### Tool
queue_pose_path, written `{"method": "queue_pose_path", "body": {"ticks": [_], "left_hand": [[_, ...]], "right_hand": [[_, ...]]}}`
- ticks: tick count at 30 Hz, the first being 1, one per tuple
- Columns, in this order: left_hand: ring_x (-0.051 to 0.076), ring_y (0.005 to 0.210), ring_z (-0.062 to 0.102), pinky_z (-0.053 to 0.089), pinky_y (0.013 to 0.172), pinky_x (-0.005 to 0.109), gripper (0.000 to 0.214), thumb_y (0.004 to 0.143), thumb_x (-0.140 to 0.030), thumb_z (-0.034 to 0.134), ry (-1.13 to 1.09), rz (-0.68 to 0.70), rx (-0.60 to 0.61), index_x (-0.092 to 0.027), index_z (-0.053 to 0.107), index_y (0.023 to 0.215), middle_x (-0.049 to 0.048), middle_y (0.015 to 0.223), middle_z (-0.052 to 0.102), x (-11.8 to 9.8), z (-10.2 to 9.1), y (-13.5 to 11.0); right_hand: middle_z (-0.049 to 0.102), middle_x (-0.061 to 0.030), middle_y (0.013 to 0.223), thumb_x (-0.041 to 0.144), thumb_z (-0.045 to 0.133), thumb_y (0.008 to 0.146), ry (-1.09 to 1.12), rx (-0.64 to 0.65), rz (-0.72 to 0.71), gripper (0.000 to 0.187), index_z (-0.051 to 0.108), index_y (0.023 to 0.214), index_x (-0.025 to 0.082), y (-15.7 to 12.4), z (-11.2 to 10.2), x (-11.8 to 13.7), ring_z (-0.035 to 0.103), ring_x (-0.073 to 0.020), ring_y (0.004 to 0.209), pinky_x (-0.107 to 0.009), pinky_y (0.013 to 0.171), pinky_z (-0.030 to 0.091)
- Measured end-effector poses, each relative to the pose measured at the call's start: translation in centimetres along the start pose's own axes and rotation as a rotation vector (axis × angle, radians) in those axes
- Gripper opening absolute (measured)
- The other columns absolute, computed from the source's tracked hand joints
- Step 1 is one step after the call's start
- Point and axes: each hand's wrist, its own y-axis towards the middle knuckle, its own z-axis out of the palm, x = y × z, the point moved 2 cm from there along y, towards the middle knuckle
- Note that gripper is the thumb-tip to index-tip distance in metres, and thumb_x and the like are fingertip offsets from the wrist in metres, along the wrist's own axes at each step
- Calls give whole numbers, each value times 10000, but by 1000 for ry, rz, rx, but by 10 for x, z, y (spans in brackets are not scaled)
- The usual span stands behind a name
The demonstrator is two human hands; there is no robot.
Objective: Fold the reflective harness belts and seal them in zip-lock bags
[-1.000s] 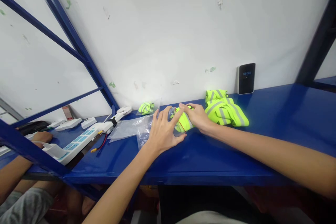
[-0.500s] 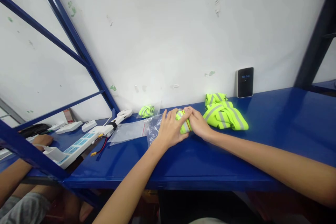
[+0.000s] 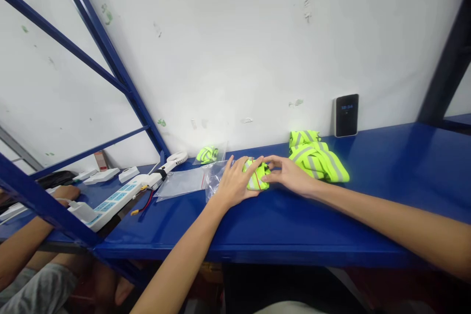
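— Two hands, how?
— Left hand (image 3: 233, 185) spread over the rolled reflective vest (image 3: 257, 179); right hand (image 3: 289, 171) open, fingertips touching it.
— Vest where?
— Just beside the clear plastic bag (image 3: 215, 179), on the blue steel shelf (image 3: 294, 216).

Steel shelf (image 3: 386, 157): roll of reflective fabric (image 3: 256, 175) on it, mid-shelf. Heap of reflective fabric (image 3: 319, 159) just right; digital clock (image 3: 346, 115) behind that, by the wall. Left of the roll, plastic bags (image 3: 180, 183); bagged bundle (image 3: 207, 155) behind them. Further left, power strip (image 3: 110, 201), handheld fan (image 3: 172, 163) apparently touching its far end.
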Motion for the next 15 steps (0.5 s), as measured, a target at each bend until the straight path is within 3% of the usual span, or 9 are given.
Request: {"method": "queue_pose_path", "body": {"ticks": [5, 9, 15], "left_hand": [[290, 1265, 420, 182, 1117, 549, 886, 709, -450, 701, 2, 59, -5, -276, 267, 1462, 148, 1304, 477, 3, -5, -5], [289, 1225, 439, 228, 1101, 544, 864, 705, -450, 698, -8, 110, 5, -286, 292, 1450, 133, 1276, 481, 2, -3, -7], [273, 1120, 490, 317, 1043, 500, 613, 790, -383, 594, -55, 183, -157, -241, 437, 1366, 130, 1179, 511, -3, -7, -7]], "right_hand": [[535, 23, 845, 316, 786, 596, 139, -9, -5, 420, 534, 914, 206, -6, 16, -2, 584, -149, 723, -306, 670, 509], [554, 18, 813, 272, 755, 600, 34, -39, 3, 342, 561, 870, 192, -7, 23, 0, 570, -143, 664, -284, 606, 485], [580, 37, 685, 87, 542, 597, -89, -115, -140, 187, 555, 754, 187, -4, 42, 6, 531, -136, 628, -245, 564, 411]]}}
